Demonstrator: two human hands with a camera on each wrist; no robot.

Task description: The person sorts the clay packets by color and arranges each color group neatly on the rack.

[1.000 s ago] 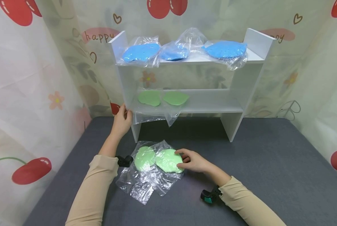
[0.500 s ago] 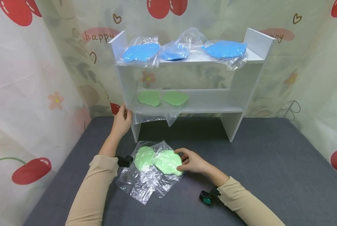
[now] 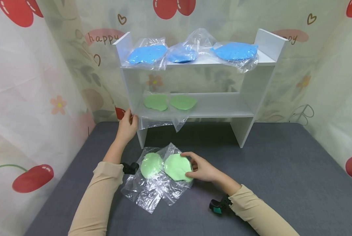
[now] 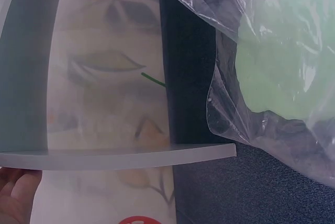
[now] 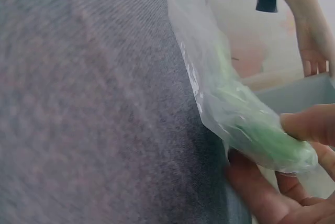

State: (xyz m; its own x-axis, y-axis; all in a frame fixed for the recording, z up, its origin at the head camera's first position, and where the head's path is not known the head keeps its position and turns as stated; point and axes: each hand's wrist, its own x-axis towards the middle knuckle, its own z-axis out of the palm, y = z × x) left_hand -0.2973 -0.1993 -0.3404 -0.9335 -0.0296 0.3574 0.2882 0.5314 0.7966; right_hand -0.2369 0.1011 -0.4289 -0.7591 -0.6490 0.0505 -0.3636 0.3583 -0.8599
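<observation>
My left hand (image 3: 127, 127) rests its fingertips against the outer face of the white shelf's left side panel (image 4: 131, 159). On the dark table in front of the shelf lie two clear plastic bags, each with a flat pale green slab of soft, clay-like stuff inside. My right hand (image 3: 204, 168) pinches the edge of the right-hand green bag (image 3: 177, 167), thumb on one side and fingers on the other, as the right wrist view shows. The left-hand green bag (image 3: 151, 165) lies beside it, their clear plastic overlapping.
The white shelf (image 3: 220, 114) stands at the back of the table. Two green bags (image 3: 183, 102) lie at the left of its middle board, plastic hanging over the front. Three blue bags (image 3: 236, 51) lie on the top board. Patterned curtains surround the table; a cable (image 3: 304, 113) hangs at right.
The right-hand green bag has shifted slightly under my right hand, first toward me, then back up and away. My left hand has stayed at the shelf's side.
</observation>
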